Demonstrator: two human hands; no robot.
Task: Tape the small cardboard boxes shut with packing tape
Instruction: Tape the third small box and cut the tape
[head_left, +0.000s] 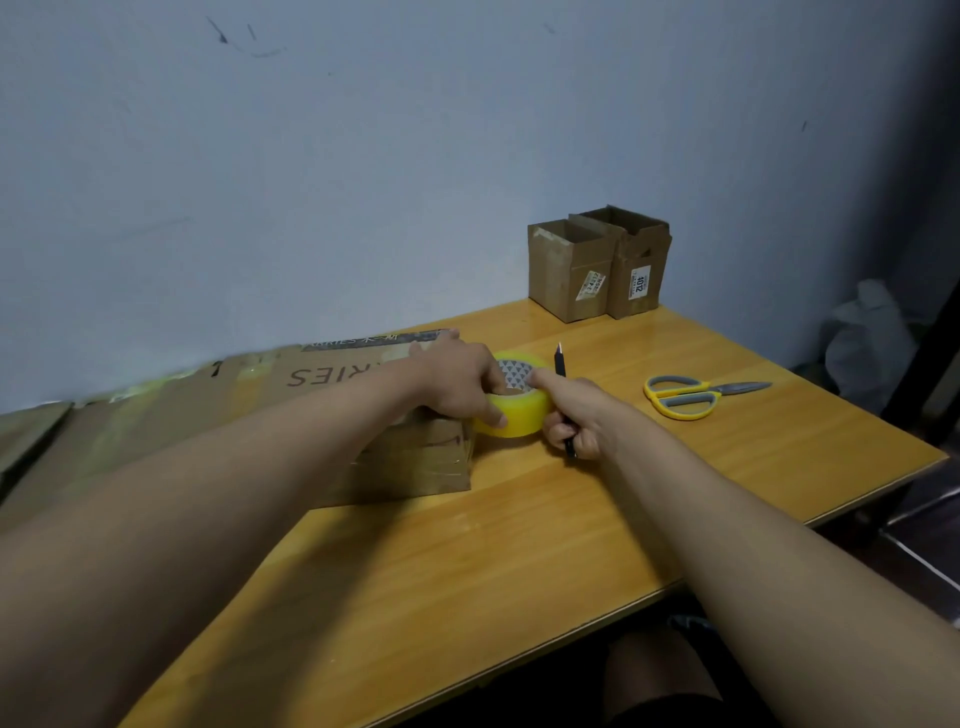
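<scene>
While both forearms reach in from the near edge, the head view shows the roll of packing tape (514, 402) lying flat on the wooden tabletop (519, 545), close to the middle of the picture. The left hand (460, 382) comes from eight o'clock and lays its fingers over the top and near side of the yellowish roll; its grip is curled round the roll, the thumb down the side. The right hand (574, 415) sits at three o'clock of the roll, its forefinger stretched onto the roll's upper rim beside the patterned core. The other fingers of that hand are clenched round a black utility knife (560, 364), whose blade end points up toward twelve o'clock.

At nine o'clock of the roll lies a large flattened cardboard sheet (311, 379) with printed lettering, running along the wall; the roll touches or sits just beside its right edge, I cannot tell which. Two small cardboard boxes (597, 265) stand upright at one o'clock, against the wall, side by side and touching, tops open, each with a white label on the front. Yellow-handled scissors (691, 395) lie flat at three o'clock, well apart from the hands, blades pointing right.
</scene>
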